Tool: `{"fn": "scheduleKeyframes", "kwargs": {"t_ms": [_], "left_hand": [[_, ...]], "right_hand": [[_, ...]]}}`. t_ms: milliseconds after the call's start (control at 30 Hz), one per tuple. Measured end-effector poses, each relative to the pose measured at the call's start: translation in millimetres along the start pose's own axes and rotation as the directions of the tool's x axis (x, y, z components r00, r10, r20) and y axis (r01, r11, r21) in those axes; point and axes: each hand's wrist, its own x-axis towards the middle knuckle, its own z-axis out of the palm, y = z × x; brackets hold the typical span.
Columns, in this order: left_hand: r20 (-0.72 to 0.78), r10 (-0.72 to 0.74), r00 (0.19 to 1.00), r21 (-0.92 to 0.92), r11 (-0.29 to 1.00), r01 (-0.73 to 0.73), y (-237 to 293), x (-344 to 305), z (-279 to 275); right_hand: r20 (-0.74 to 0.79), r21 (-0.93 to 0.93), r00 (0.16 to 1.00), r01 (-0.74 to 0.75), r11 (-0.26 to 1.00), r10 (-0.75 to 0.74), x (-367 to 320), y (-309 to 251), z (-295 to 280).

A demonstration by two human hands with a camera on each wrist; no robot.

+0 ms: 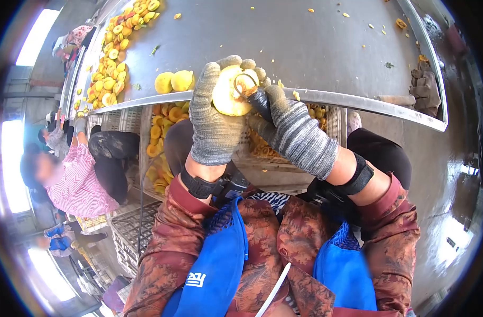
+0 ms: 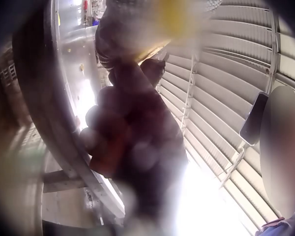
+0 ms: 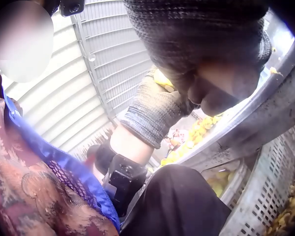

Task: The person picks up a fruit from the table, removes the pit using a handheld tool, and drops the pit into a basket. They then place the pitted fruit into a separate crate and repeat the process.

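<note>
My left hand (image 1: 212, 134), in a grey knitted glove, cups a yellow peach half (image 1: 226, 98), its cut face turned up, above the table's near edge. In my right hand (image 1: 307, 134), also gloved, I grip the black handle of a pitting knife (image 1: 260, 103). Its curved metal loop sits at the brownish centre of the peach. The right wrist view has my right glove (image 3: 201, 39) large in front, partly covering my left hand (image 3: 152, 108). The left wrist view is dark and blurred around the left hand (image 2: 137, 113).
Two yellow peaches (image 1: 182, 80) lie at the rim of the metal table (image 1: 241, 39). Many peach halves (image 1: 112, 74) are heaped at its left. A dirty glove (image 1: 425, 90) lies at the right corner. Crates (image 1: 145, 137) stand below. Another person (image 1: 83, 182) sits at left.
</note>
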Motion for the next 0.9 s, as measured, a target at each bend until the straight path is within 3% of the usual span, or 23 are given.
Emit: {"fn": "scheduleKeyframes", "kwargs": {"t_ms": [100,200,400,433,500,567,633,733,800,867,900], "left_hand": [[-0.039,0.023,0.999,0.036,0.999,-0.022,-2.3,-4.8,2.9],[-0.03,0.072,0.997,0.097,0.993,-0.069,-3.0,-9.4,4.3],[0.007,0.122,0.992,0.162,0.979,-0.122,-6.5,-19.4,8.4],[0.011,0.171,0.985,0.256,0.952,-0.168,-6.8,-20.5,7.6],[0.016,0.213,0.977,0.348,0.915,-0.205,-7.9,-21.8,6.4],[0.207,0.344,0.916,0.58,0.711,-0.398,-7.8,-22.7,5.2],[0.221,0.347,0.912,0.544,0.732,-0.41,-9.5,-21.0,2.5],[0.204,0.359,0.911,0.553,0.725,-0.41,-12.5,-21.1,6.3],[0.175,0.368,0.913,0.593,0.701,-0.396,-13.3,-19.7,6.3],[0.087,0.133,0.987,0.154,0.977,-0.145,-10.0,-13.4,-4.5],[0.075,0.171,0.982,0.198,0.963,-0.183,-8.9,-12.5,-9.2]], "right_hand": [[0.098,0.164,0.995,-0.036,0.986,0.02,-0.7,-4.3,-6.2],[0.063,0.236,0.998,-0.02,0.972,0.005,-6.7,-3.3,-0.3],[0.091,0.248,0.996,-0.037,0.968,0.015,-19.0,-11.6,-2.3],[0.011,0.26,0.998,0.053,0.964,-0.058,-20.0,-9.1,2.3],[-0.016,0.27,0.996,0.085,0.959,-0.084,-22.5,-7.7,4.9],[-0.043,0.279,0.993,0.114,0.953,-0.106,-24.3,-8.1,3.0],[0.065,0.233,0.997,0.031,0.972,-0.047,-23.2,-11.6,-7.0],[0.012,0.39,0.997,0.061,0.919,-0.071,-24.7,-11.0,1.8],[0.007,0.342,0.998,0.057,0.938,-0.063,-25.4,-7.9,6.4],[-0.002,0.282,0.997,0.068,0.957,-0.071,-21.4,-8.3,-0.2],[0.078,0.269,0.996,0.013,0.963,-0.035,-19.1,-10.1,-6.8]]}}
